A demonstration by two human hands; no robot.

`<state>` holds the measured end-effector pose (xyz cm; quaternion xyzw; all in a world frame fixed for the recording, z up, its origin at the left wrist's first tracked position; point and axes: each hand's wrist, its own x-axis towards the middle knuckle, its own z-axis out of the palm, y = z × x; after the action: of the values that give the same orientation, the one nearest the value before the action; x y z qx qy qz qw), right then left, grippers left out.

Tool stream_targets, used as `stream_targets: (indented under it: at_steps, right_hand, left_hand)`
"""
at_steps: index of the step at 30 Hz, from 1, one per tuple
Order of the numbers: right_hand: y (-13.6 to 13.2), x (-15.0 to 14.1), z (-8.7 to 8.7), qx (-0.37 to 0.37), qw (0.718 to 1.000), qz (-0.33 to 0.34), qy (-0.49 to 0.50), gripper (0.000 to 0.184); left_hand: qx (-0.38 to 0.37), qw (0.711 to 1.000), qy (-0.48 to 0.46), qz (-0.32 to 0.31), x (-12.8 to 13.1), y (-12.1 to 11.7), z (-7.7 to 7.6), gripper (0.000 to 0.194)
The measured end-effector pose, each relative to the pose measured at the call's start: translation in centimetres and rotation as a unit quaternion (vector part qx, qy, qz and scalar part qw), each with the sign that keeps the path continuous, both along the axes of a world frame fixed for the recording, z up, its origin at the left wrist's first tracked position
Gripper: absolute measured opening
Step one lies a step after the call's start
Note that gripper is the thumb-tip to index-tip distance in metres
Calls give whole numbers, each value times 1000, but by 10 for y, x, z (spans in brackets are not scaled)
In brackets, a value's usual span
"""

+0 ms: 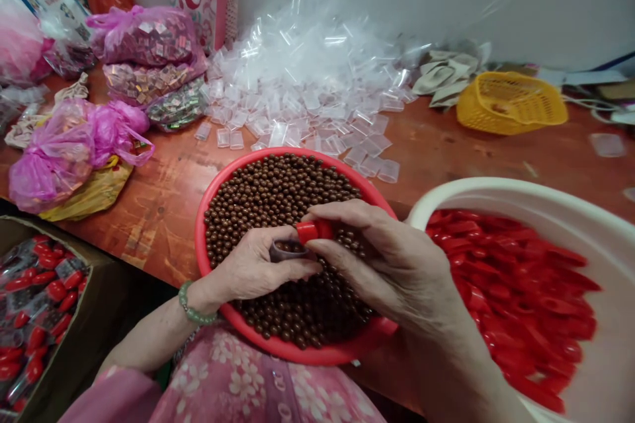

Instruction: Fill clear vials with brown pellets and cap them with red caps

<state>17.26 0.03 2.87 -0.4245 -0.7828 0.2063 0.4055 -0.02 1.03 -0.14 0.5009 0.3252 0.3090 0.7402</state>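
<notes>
A red bowl [208,211] full of small brown beads [278,192] sits in front of me at the table's near edge. My left hand [253,264] is closed around a small clear container [285,249] holding a few beads, held over the bowl. My right hand [381,258] pinches a small red cap [312,231] right next to the container's mouth. A green bead bracelet [191,307] circles my left wrist.
A white basin [520,192] of red plastic pieces [516,284] stands at the right. A heap of small clear bags [307,86] lies behind the bowl, a yellow basket [510,102] at back right, pink bags [74,145] at left, a cardboard box of packed red items [34,304] at lower left.
</notes>
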Motion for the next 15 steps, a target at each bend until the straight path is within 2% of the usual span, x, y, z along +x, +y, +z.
stream_targets:
  at_steps: [5,10,15]
  right_hand:
    - [5,-1,2,-7,998,68,-5,21]
    - [10,-2,5,-29,994,110,-4,24]
    - [13,-2,8,-39,993,108,-5,26]
  left_hand:
    - [11,1000,-4,-8,0,1,-4,34]
    - [47,999,-3,-22,-1,2,-8,22]
    - [73,996,9,-59,-3,6,-14,18]
